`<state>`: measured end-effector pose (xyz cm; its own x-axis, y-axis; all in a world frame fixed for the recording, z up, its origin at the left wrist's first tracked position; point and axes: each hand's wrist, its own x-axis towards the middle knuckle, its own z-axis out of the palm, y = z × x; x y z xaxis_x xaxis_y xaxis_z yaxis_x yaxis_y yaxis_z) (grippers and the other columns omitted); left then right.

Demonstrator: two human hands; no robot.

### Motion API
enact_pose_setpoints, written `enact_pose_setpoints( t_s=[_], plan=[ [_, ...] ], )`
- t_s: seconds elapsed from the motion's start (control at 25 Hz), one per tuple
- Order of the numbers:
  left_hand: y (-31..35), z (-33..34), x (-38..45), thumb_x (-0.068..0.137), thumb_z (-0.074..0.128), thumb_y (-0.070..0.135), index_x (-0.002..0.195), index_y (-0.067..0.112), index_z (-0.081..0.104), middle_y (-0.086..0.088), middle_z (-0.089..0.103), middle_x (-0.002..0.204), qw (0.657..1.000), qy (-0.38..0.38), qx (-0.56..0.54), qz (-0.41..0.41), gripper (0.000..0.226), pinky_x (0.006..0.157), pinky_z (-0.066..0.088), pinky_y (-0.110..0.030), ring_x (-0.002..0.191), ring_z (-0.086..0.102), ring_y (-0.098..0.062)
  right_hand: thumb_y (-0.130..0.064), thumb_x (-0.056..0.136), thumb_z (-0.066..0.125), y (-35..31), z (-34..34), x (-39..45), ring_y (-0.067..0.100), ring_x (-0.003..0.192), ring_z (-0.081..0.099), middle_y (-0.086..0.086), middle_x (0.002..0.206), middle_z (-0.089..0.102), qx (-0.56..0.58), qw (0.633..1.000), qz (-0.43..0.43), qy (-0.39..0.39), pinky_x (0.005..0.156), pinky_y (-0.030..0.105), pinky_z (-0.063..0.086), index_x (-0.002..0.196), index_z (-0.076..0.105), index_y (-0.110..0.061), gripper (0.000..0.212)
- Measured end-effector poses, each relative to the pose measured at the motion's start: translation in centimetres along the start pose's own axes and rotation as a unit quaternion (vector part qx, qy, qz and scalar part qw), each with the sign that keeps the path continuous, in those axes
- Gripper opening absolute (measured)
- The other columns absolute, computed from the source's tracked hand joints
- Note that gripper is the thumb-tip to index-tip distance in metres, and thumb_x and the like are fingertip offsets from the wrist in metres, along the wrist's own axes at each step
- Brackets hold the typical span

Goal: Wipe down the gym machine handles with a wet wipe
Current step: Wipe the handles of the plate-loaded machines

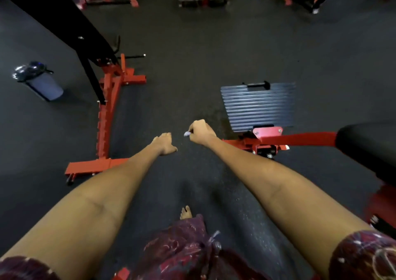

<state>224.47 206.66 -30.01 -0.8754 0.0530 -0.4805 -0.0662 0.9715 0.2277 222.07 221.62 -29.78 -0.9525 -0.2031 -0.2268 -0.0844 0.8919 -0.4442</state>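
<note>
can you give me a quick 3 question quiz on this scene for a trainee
1. Multiple choice: the wipe is held by
A. the left hand
B. the right hand
C. neither, it lies on the floor

2. True or false: the left hand is gripping a machine handle.

3. Fill in: the bin stands on the ____ side of the view.

Key
1. B. The right hand pinches the small pale wipe.
2. False. It hangs over the floor with fingers curled, holding nothing that shows.
3. Left, beyond the red frame.
</note>
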Motion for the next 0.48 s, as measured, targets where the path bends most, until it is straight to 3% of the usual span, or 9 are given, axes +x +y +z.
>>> enact_pose_setpoints(
  t_s=[0.28,0.48],
  plan=[
    [-4.2,-10.6,15.2,0.089,0.057,0.036,0.137,0.002,0.034,-0.016,0.037,0.144,0.998,-0.004,0.064,0.018,0.063,0.108,0.029,-0.037,0.134,0.035,-0.029,-0.014,0.088,0.057,-3.0,-5.7,16.2,0.033,0.098,0.062,0.016,0.103,0.067,-0.036,0.999,0.018,0.013,0.079,0.036,0.052,0.101,0.070,-0.008,0.019],
    [-5.9,-16.7,26.0,0.090,0.057,0.036,0.143,0.002,0.027,-0.014,0.030,0.149,0.997,-0.016,0.071,0.027,0.069,0.109,0.028,-0.036,0.137,0.031,-0.029,-0.014,0.089,0.057,-3.2,-7.8,27.4,0.034,0.097,0.062,0.017,0.101,0.066,-0.038,0.998,0.043,0.012,0.075,0.034,0.048,0.102,0.068,-0.005,0.020]
  ],
)
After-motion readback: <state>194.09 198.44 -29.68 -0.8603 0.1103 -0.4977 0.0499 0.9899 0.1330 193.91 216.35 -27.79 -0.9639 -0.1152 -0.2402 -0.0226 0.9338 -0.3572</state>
